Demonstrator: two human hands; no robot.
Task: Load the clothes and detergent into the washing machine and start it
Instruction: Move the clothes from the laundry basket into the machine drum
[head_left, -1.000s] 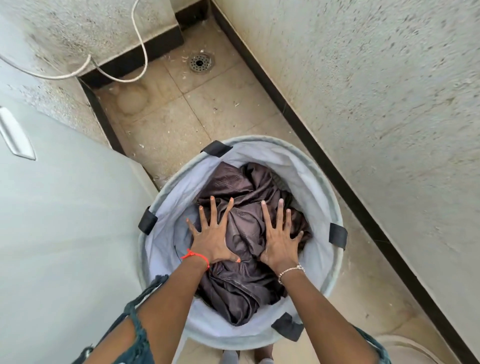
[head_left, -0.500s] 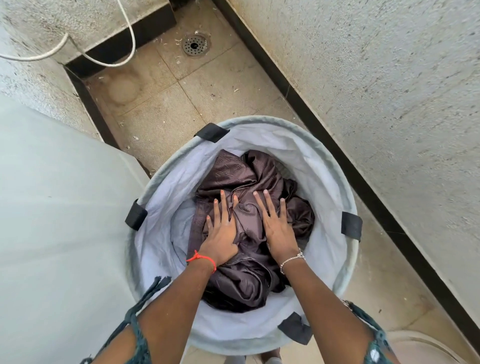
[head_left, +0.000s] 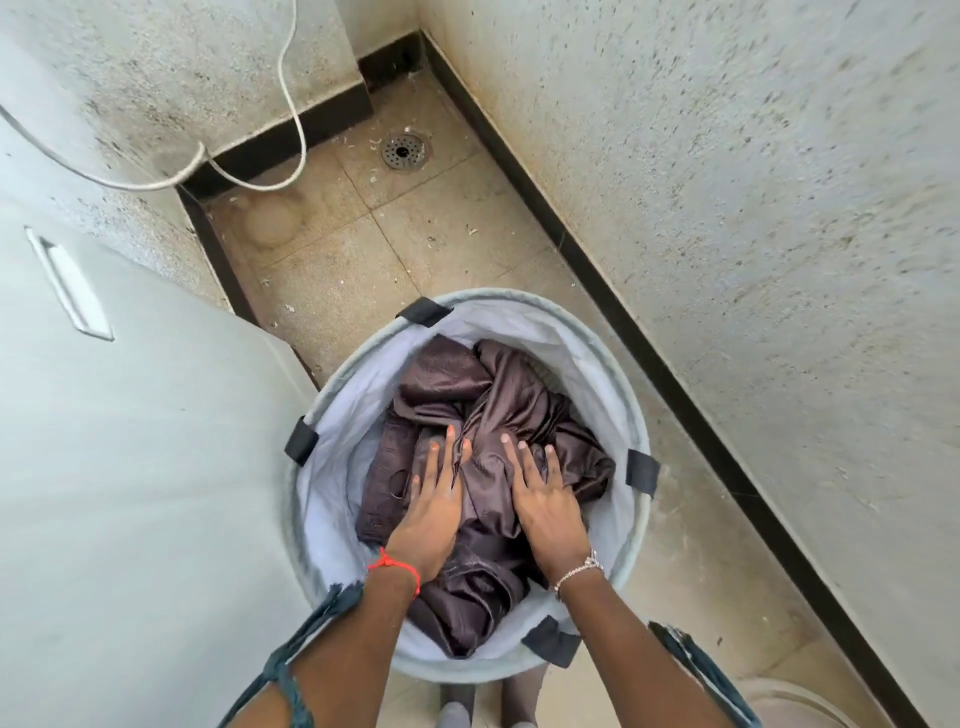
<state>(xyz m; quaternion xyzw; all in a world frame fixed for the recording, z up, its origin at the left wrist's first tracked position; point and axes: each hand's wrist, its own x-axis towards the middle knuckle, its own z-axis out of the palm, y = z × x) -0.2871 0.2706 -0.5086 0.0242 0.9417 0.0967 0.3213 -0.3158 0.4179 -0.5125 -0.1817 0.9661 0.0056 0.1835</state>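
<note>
A round light-grey laundry basket (head_left: 332, 467) with black tabs on its rim stands on the tiled floor. Crumpled dark brown clothes (head_left: 498, 395) lie inside it. My left hand (head_left: 431, 514), with a red thread at the wrist, and my right hand (head_left: 545, 509), with a silver bracelet, press on the cloth side by side. Their fingers are close together, the fingertips sink into the folds, and a ridge of fabric is bunched between them. Both thumbs are hidden in the cloth. The pale washing machine (head_left: 130, 467) fills the left side, its top shut, with a recessed handle (head_left: 70, 283).
A rough wall (head_left: 753, 260) with a black skirting runs close along the basket's right. A white hose (head_left: 291, 104) hangs down the far wall to the floor. A floor drain (head_left: 404, 150) sits in the far corner. The rim of a beige object (head_left: 795, 706) shows at bottom right.
My spread fingers have drawn together and sunk into the brown cloth, bunching it between the two hands. The view has shifted, and the basket now sits lower in it.
</note>
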